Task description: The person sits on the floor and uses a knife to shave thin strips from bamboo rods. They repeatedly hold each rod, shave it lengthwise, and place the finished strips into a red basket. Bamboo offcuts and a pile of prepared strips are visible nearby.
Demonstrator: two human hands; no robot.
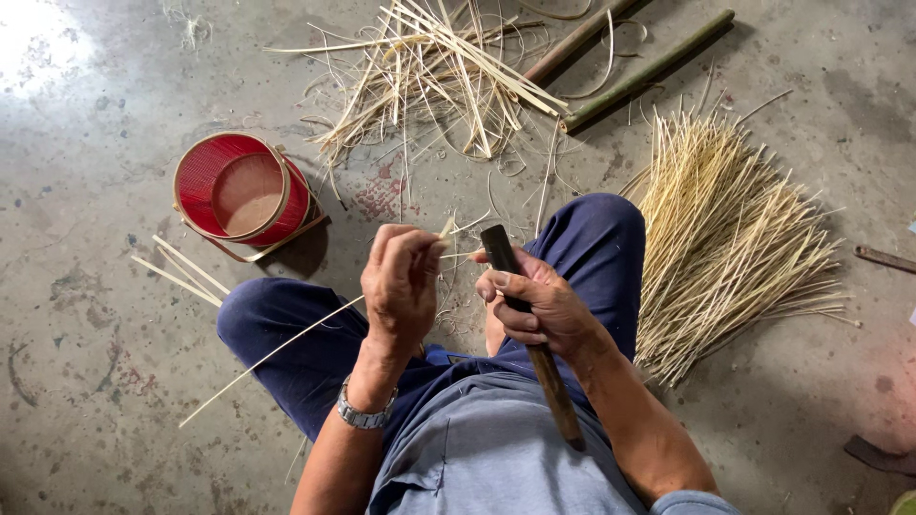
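**Head view: a knife at a thin strip, close to the fingers**

Head camera looks down on a person seated on the concrete floor [86, 315], knees apart. The left hand [401, 281] has its grip closed, fingertips pinched on a thin bamboo strip [277, 351] that runs down and left past the knee and ends over the floor. The right hand [534, 310] is wrapped tight round a long dark-handled knife [549, 381], its dark upper end standing just beside the pinched end of the strip.

Risks, as I judge them: the blade sits very near the left fingertips, so a slip along the strip could cut them. The strip is slender and could split unevenly or snap if the blade twists. Its free end could catch on the trouser leg and jerk the pinch.

A round red container [243, 195] stands on the floor near the left knee, open at the top; its inside shows only a bare pale bottom. A fan of fine splints [735, 238] lies by the right knee, shavings [429, 76] and green bamboo poles [649, 69] beyond.
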